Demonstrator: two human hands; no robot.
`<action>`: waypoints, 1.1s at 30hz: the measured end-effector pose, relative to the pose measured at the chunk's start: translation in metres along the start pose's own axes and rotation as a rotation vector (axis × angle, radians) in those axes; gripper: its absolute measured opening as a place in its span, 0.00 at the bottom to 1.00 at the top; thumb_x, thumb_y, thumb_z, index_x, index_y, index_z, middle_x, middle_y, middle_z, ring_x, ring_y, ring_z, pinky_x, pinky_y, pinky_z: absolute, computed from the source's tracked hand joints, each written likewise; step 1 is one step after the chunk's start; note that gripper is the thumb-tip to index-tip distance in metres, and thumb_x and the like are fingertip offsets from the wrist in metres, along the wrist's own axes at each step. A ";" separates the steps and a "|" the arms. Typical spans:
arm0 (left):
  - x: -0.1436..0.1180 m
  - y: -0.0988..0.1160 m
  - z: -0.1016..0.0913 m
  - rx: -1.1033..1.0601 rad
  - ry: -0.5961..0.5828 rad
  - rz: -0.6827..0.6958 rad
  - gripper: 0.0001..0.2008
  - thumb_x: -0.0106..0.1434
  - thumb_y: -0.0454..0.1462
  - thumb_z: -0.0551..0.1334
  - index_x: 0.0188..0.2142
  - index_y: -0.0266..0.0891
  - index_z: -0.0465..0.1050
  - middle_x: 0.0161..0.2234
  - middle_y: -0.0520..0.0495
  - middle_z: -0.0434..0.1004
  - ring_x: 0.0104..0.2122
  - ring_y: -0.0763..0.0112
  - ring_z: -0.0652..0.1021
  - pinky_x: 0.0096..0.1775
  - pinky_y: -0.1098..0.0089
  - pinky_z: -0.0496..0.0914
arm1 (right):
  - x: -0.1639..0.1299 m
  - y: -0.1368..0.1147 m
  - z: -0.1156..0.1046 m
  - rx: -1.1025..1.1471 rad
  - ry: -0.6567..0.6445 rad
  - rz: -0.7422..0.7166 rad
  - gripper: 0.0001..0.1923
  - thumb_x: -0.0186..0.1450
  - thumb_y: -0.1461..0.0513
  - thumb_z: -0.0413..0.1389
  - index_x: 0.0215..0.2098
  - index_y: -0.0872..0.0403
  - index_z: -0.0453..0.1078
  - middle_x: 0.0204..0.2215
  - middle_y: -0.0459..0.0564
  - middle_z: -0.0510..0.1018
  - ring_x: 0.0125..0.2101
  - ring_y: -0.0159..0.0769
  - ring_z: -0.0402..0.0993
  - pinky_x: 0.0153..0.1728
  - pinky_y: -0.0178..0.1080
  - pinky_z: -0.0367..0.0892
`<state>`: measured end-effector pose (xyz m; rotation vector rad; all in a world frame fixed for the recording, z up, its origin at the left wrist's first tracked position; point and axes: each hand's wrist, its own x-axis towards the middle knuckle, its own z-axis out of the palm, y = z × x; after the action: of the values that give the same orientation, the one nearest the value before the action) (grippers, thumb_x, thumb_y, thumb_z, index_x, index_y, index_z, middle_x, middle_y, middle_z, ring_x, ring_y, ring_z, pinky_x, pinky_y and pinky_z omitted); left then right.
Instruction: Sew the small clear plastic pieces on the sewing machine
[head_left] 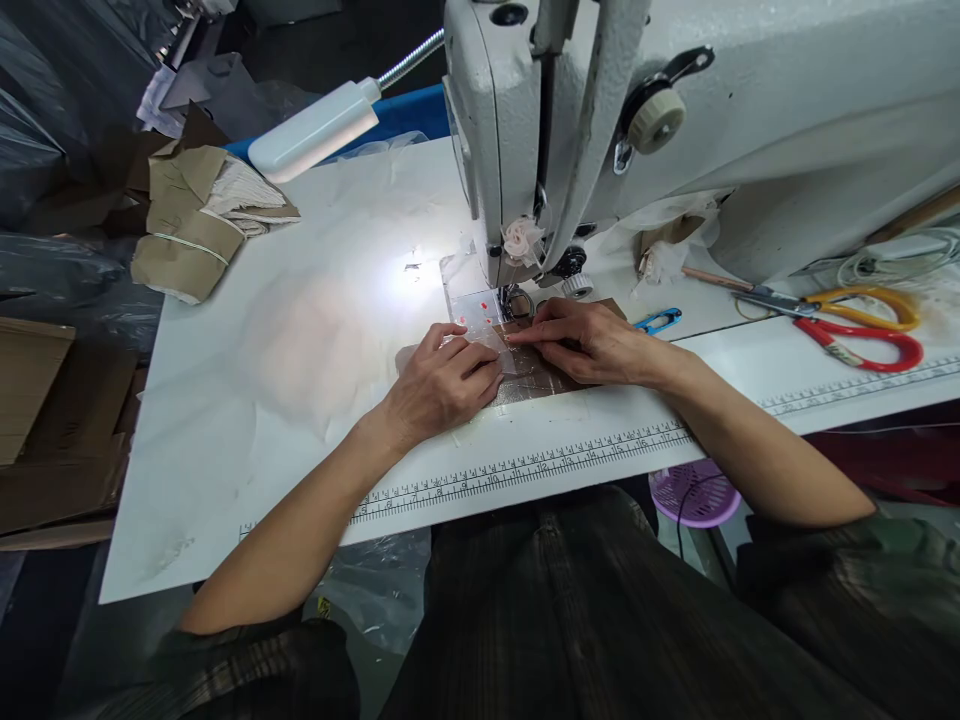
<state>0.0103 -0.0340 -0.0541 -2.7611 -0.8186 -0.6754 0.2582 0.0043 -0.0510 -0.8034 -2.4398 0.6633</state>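
A small piece of pale sheer fabric (491, 350) lies at the front of the sewing machine's needle area (516, 300). My left hand (450, 382) presses on it with bent fingers, just left of the presser foot. My right hand (592, 342) is on the right side, thumb and forefinger brought together at the fabric's edge. Beneath both hands is a brownish, shiny flat plate (551, 382) on the table. A gauzy rosette (521, 240) hangs on the machine head above.
A heap of pale gauze (315, 345) spreads over the white table (187, 500) at left. A wrapped bundle (191, 225) lies behind it. A lamp (315, 130) shines from above. Right of my hand are blue thread snips (658, 320) and scissors (862, 325). A ruler strip (491, 480) runs along the front edge.
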 end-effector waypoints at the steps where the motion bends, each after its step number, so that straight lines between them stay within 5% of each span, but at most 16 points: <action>1: 0.000 0.000 0.000 -0.007 -0.001 0.000 0.06 0.66 0.33 0.60 0.35 0.41 0.76 0.37 0.49 0.82 0.32 0.70 0.78 0.47 0.57 0.71 | 0.000 -0.001 0.000 -0.004 -0.002 0.000 0.19 0.67 0.64 0.50 0.52 0.51 0.77 0.40 0.53 0.76 0.38 0.36 0.73 0.42 0.39 0.69; 13: 0.003 0.003 -0.004 -0.015 -0.056 -0.033 0.06 0.66 0.37 0.60 0.35 0.43 0.76 0.37 0.51 0.82 0.32 0.68 0.78 0.50 0.54 0.68 | -0.004 -0.015 0.006 -0.254 -0.129 -0.103 0.18 0.69 0.61 0.49 0.51 0.46 0.77 0.40 0.55 0.73 0.41 0.43 0.68 0.41 0.43 0.66; 20: 0.005 -0.005 -0.005 0.060 0.131 -0.297 0.06 0.66 0.35 0.59 0.33 0.39 0.74 0.35 0.46 0.80 0.32 0.66 0.76 0.34 0.61 0.65 | -0.004 -0.018 0.006 -0.336 -0.142 -0.159 0.17 0.69 0.63 0.49 0.50 0.49 0.76 0.38 0.55 0.72 0.39 0.42 0.68 0.39 0.44 0.67; 33: 0.004 -0.005 0.000 -0.005 -0.126 -0.273 0.13 0.70 0.41 0.55 0.48 0.39 0.74 0.49 0.43 0.77 0.38 0.64 0.74 0.38 0.60 0.64 | -0.005 -0.016 0.011 -0.385 -0.094 -0.223 0.17 0.69 0.64 0.49 0.50 0.53 0.76 0.39 0.57 0.72 0.38 0.41 0.69 0.39 0.42 0.67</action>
<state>0.0103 -0.0279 -0.0522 -2.7452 -1.2383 -0.5512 0.2492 -0.0135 -0.0513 -0.6345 -2.7336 0.1504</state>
